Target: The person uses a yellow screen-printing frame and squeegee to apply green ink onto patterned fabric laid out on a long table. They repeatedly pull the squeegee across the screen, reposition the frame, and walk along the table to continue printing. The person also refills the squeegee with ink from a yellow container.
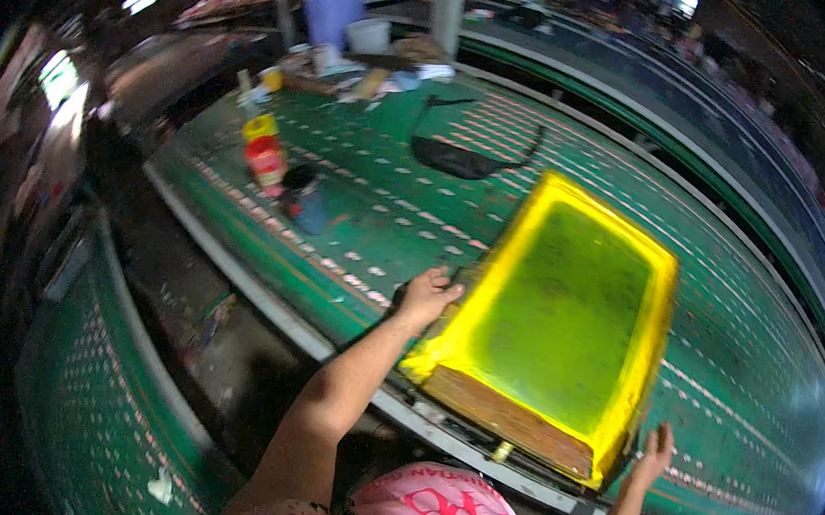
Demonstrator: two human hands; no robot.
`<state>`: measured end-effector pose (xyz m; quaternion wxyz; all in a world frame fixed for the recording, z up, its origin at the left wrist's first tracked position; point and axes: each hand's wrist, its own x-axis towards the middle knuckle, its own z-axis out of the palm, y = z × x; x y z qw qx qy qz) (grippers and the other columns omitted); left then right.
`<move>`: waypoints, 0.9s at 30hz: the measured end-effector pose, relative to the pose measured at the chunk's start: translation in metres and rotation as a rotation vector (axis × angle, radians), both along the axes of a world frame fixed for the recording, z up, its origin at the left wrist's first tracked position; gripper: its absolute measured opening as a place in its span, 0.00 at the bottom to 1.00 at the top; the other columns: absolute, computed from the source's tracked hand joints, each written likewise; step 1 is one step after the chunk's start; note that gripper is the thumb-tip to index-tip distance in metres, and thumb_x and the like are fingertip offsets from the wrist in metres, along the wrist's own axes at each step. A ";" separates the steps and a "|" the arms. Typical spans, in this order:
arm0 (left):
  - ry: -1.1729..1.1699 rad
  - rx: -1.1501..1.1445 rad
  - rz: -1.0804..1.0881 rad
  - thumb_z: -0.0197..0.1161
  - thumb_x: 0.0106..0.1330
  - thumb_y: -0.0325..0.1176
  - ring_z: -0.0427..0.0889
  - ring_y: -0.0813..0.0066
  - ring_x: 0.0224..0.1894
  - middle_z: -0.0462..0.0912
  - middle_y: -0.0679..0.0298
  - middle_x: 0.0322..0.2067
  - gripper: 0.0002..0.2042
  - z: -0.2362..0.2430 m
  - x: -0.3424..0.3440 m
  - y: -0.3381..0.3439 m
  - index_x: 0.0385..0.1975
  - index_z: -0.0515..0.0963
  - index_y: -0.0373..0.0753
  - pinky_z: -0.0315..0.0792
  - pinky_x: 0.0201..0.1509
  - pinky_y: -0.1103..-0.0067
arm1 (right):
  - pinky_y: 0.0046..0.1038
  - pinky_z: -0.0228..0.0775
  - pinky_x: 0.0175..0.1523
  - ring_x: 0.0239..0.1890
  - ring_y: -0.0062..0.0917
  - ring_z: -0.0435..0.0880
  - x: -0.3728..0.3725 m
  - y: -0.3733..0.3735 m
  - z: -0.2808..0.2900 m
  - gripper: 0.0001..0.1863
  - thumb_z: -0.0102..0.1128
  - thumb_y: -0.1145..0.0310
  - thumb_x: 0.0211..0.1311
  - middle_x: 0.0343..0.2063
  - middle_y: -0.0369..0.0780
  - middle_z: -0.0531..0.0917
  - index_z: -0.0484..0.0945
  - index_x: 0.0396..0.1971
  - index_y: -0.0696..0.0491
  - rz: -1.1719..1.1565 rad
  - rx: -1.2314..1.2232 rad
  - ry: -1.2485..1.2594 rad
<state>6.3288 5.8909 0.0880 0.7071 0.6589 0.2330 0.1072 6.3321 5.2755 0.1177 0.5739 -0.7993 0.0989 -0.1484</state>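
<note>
In front of me a screen-printing frame [568,304] with bright yellow edges and a green mesh lies at a slant on the long green table [374,243]. Its near end shows a bare brown wooden strip [506,416]. My left hand [428,297] is beside the frame's left edge with fingers loosely parted; whether it touches the edge I cannot tell. Off the near right corner is my right hand [653,456], its fingers stretched out and nothing in them. Small pale printed marks run in rows across the table.
A black strapped item [458,159] lies beyond the frame. At the left stand a red and yellow container [265,160] and a dark grey pot [305,201]. A white bucket [368,36] and clutter fill the far end. Another green table [105,406] runs at lower left.
</note>
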 end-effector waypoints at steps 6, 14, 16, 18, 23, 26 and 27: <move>-0.106 0.204 0.726 0.77 0.59 0.19 0.88 0.59 0.52 0.85 0.44 0.53 0.35 -0.024 -0.082 0.121 0.67 0.68 0.27 0.84 0.57 0.67 | 0.37 0.65 0.77 0.72 0.35 0.78 0.000 0.061 0.040 0.23 0.57 0.75 0.79 0.70 0.49 0.80 0.76 0.70 0.62 0.077 0.044 -0.179; -0.018 0.313 1.008 0.82 0.51 0.18 0.71 0.46 0.72 0.64 0.38 0.72 0.56 -0.008 -0.097 0.220 0.78 0.50 0.29 0.70 0.75 0.58 | 0.41 0.66 0.76 0.68 0.42 0.80 0.015 0.140 0.091 0.21 0.55 0.79 0.76 0.65 0.50 0.83 0.80 0.65 0.63 0.236 -0.358 -0.495; -0.030 0.503 1.011 0.84 0.49 0.20 0.67 0.45 0.75 0.62 0.37 0.73 0.59 -0.010 -0.105 0.255 0.79 0.48 0.29 0.65 0.79 0.58 | 0.42 0.67 0.76 0.68 0.43 0.80 0.010 0.160 0.085 0.20 0.55 0.79 0.76 0.65 0.51 0.83 0.81 0.64 0.62 0.243 -0.310 -0.514; -0.141 0.597 0.990 0.86 0.47 0.21 0.65 0.46 0.76 0.62 0.39 0.73 0.59 -0.020 -0.096 0.281 0.78 0.49 0.27 0.61 0.81 0.58 | 0.43 0.67 0.76 0.69 0.44 0.80 0.003 0.173 0.094 0.20 0.54 0.80 0.75 0.65 0.52 0.83 0.81 0.63 0.62 0.254 -0.341 -0.537; -0.315 0.503 0.853 0.84 0.47 0.16 0.69 0.54 0.72 0.64 0.47 0.71 0.56 -0.025 -0.055 0.317 0.76 0.53 0.31 0.67 0.79 0.62 | 0.44 0.67 0.75 0.68 0.45 0.80 -0.034 0.193 0.111 0.19 0.54 0.81 0.76 0.65 0.53 0.83 0.80 0.63 0.63 0.215 -0.548 -0.527; -0.303 0.199 0.788 0.81 0.49 0.14 0.75 0.53 0.66 0.70 0.50 0.67 0.52 0.008 -0.034 0.311 0.74 0.56 0.35 0.78 0.66 0.61 | 0.40 0.69 0.74 0.66 0.43 0.81 -0.068 0.229 0.124 0.19 0.55 0.81 0.76 0.65 0.51 0.83 0.79 0.64 0.64 0.072 -0.444 -0.434; -0.290 0.123 0.765 0.81 0.49 0.14 0.77 0.52 0.63 0.72 0.51 0.65 0.50 0.010 -0.026 0.318 0.73 0.56 0.37 0.84 0.60 0.61 | 0.40 0.71 0.73 0.66 0.43 0.82 -0.079 0.237 0.119 0.19 0.56 0.80 0.76 0.64 0.51 0.83 0.80 0.63 0.64 0.034 -0.417 -0.427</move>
